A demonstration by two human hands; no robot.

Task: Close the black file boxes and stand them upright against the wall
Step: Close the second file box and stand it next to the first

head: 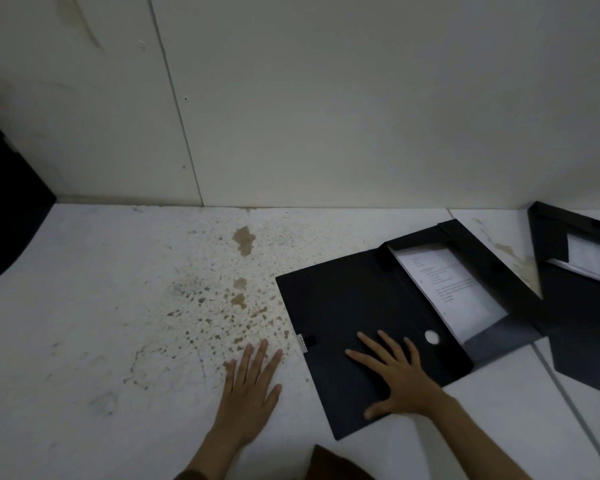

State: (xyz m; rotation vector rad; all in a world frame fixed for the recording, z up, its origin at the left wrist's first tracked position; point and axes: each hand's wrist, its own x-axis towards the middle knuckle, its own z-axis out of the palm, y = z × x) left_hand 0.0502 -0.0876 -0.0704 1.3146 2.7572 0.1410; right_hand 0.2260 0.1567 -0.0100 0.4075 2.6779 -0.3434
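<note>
A black file box [347, 306] lies open and flat on the white floor, its lid spread toward me and printed paper [454, 289] showing in its tray. My right hand [395, 372] rests flat on the lid, fingers spread, holding nothing. My left hand [250, 386] lies flat on the floor just left of the lid, fingers apart, close to the small metal clasp [303, 342] on the lid's edge. A second black file box [582, 306] lies open at the far right, with paper inside. A third black file box [7, 202] stands upright against the wall at the far left.
The pale wall [326, 116] meets the floor a short way behind the boxes. Brown stains and specks [236, 292] mark the white floor in the middle. A grey cable or seam [568, 410] runs across the floor at the lower right.
</note>
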